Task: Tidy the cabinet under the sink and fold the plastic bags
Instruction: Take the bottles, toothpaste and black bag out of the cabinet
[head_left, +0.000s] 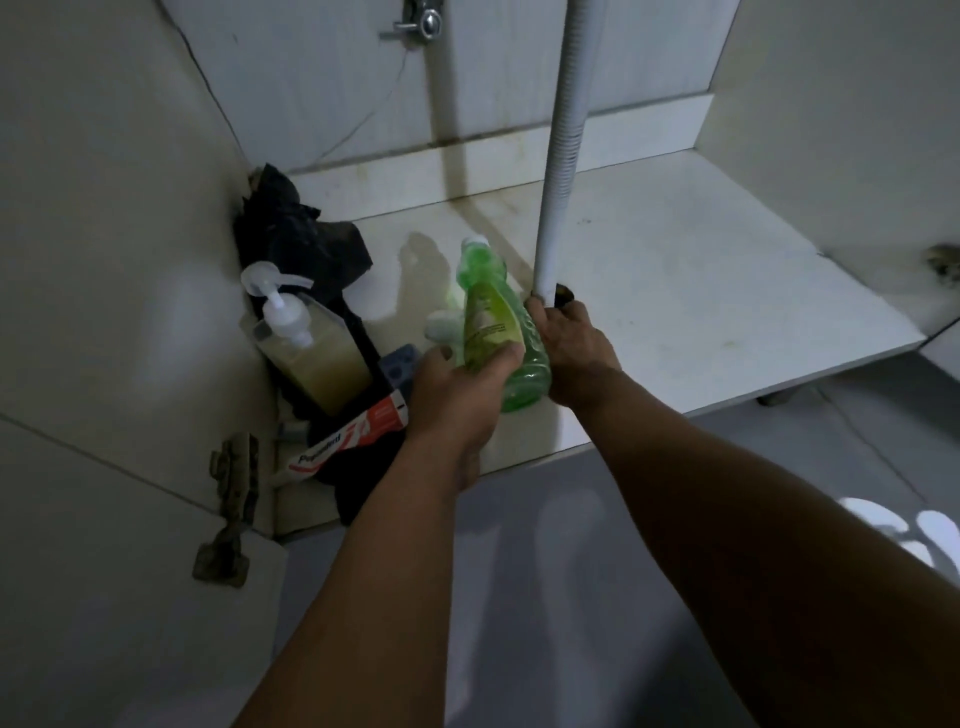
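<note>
Left hand (457, 384) gripped bottle (493, 322); right hand (576, 348) curled against it beside pipe (558, 182). Could knock pipe when lifting.

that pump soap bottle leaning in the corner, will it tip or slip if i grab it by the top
The pump bottle already leans in its black holder, so it probably tips easily. It looks more than half full of yellowish liquid, so likely bottom-heavy and fairly weighty. The smooth clear plastic may be slippery; gripping the body seems safer than the pump head.
</note>
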